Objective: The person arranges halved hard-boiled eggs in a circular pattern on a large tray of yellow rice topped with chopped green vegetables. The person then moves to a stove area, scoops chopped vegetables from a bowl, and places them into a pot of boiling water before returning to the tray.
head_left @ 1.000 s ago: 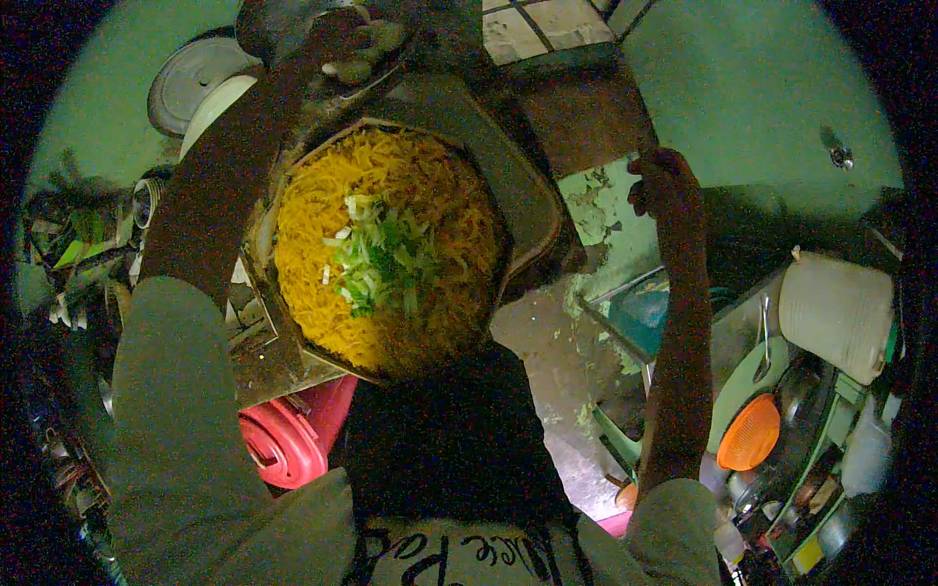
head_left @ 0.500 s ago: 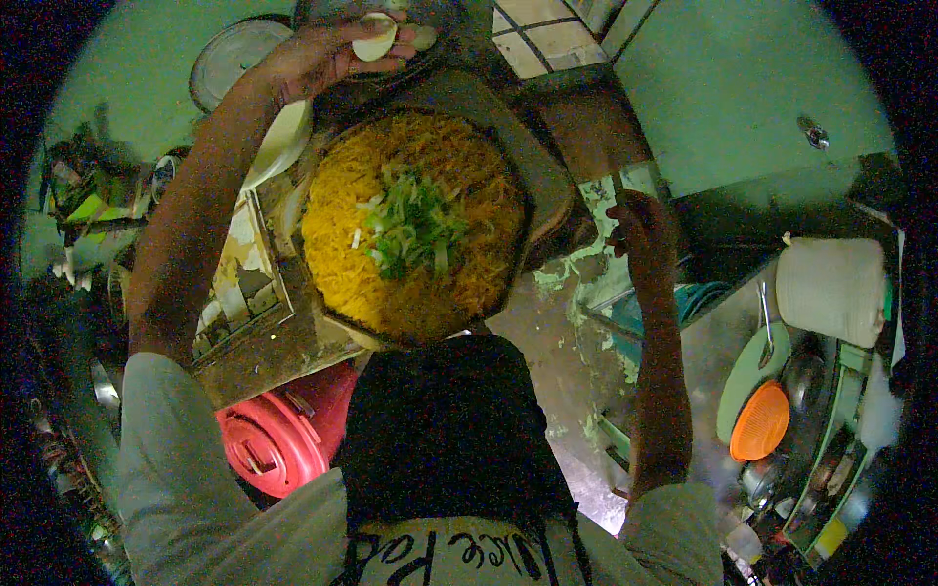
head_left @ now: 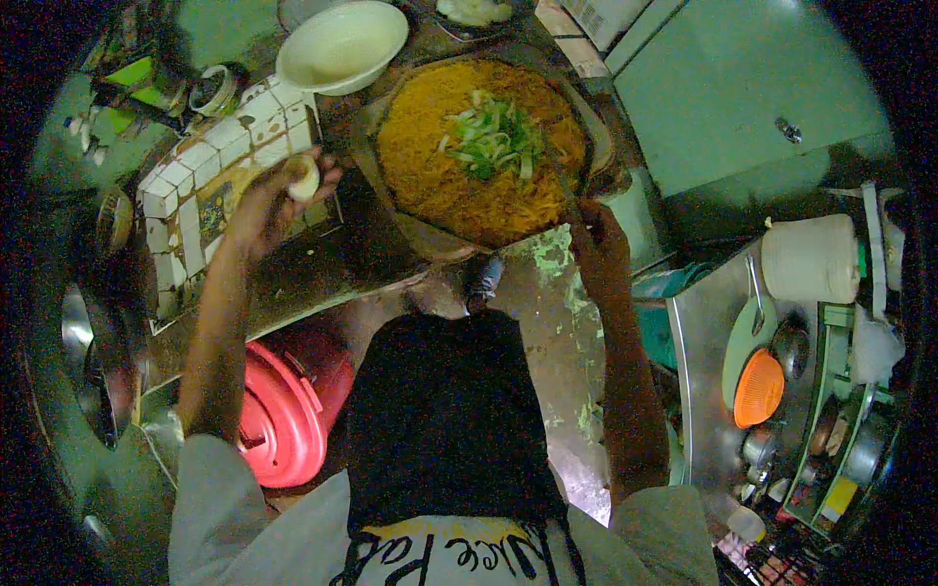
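Note:
A large pan of yellow-orange noodles [head_left: 420, 127] lies on the dark counter ahead of me, lined with brownish leaf-like edges. Chopped green onions [head_left: 493, 137] are heaped on its middle. My left hand [head_left: 274, 200], left of the pan, holds a pale boiled egg [head_left: 304, 180] between thumb and fingers. At the pan's right edge, my right hand [head_left: 598, 239] is closed round a slim knife [head_left: 561, 174], which points up over the noodles; it is dark and hard to make out. A cream bowl [head_left: 342, 49] stands beyond the pan.
White tiles [head_left: 230, 146] edge a recess at left. A pink lidded bin [head_left: 283, 415] stands below the counter. On the steel surface at right are an orange basket [head_left: 759, 389], a green board [head_left: 746, 337] and a white container [head_left: 811, 259]. A plate of pale food [head_left: 474, 12] sits at the far edge.
My left hand has come back from beyond the pan to its left side, carrying the egg. My right hand has moved in to the pan's right edge. The view has shifted.

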Motion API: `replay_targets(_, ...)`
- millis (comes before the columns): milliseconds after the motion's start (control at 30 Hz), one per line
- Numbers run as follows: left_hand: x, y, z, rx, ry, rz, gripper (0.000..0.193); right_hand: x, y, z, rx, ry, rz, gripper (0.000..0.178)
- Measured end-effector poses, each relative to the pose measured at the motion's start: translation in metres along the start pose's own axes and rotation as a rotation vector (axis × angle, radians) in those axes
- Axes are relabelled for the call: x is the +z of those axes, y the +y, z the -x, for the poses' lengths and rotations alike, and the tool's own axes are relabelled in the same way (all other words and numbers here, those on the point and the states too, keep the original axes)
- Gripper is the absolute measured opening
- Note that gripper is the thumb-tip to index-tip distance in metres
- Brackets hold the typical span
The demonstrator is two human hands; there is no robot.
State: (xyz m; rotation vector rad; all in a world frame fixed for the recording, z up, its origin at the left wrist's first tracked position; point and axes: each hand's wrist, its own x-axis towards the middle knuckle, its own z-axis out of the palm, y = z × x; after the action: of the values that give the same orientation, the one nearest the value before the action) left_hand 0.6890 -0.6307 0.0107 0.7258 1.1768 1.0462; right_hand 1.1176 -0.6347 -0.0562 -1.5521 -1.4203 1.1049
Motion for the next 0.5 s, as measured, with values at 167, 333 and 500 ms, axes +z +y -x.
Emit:
replay_targets(167,-0.076,-0.06,0.079,0.046,0.252,0.167,0.046,0.025,-0.024,0.027,0.009,0.009,0.09,0.03)
replay_targets(333,-0.086,-0.104,0.113,0.064,0.27,0.374,0.04,0.037,-0.005,0.031,-0.208,0.091,0.281,0.034)
replay_targets(500,-0.049,-0.122,0.095,0.04,0.213,0.555,0.036,0.036,0.053,-0.026,-0.372,0.251,0.442,0.033)
